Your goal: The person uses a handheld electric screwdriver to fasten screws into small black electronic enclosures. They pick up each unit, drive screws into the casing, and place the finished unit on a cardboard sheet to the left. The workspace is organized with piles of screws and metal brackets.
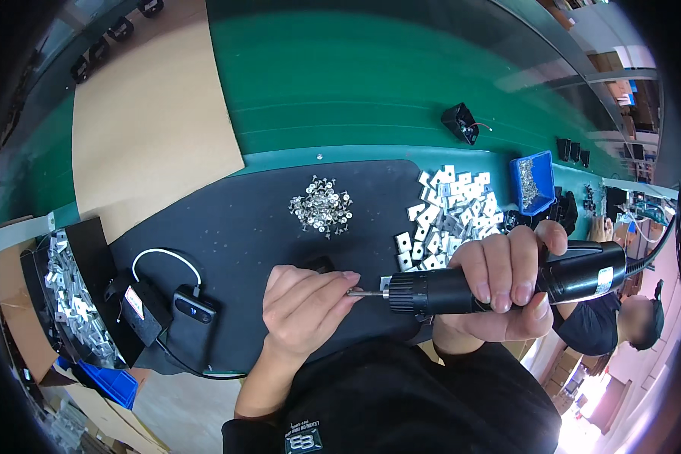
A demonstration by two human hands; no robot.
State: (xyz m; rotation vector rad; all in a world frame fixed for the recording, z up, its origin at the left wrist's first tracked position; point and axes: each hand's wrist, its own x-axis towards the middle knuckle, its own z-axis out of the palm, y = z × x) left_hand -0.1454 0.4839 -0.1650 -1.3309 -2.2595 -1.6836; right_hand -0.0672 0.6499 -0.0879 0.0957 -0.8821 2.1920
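My right hand (pixel 507 276) is wrapped round a black electric screwdriver (pixel 461 292), held level with its bit pointing left. The thin metal bit (pixel 371 293) ends at the fingertips of my left hand (pixel 304 306). Those fingers are pinched together at the tip of the bit; what small thing they hold is mostly hidden. Part of a black object (pixel 319 265) shows behind my left hand. Beyond it, a pile of screws (pixel 321 206) lies on the dark mat (pixel 242 227). Many flat silver metal pieces (pixel 450 212) with holes are heaped beyond the screwdriver.
A blue bin (pixel 533 183) of small parts stands at right. A black open housing (pixel 460 123) sits on the green surface (pixel 340 76). At left are a cardboard sheet (pixel 151 113), a box of metal brackets (pixel 76 295) and a cabled black device (pixel 194 304). A co-worker (pixel 601 325) is at right.
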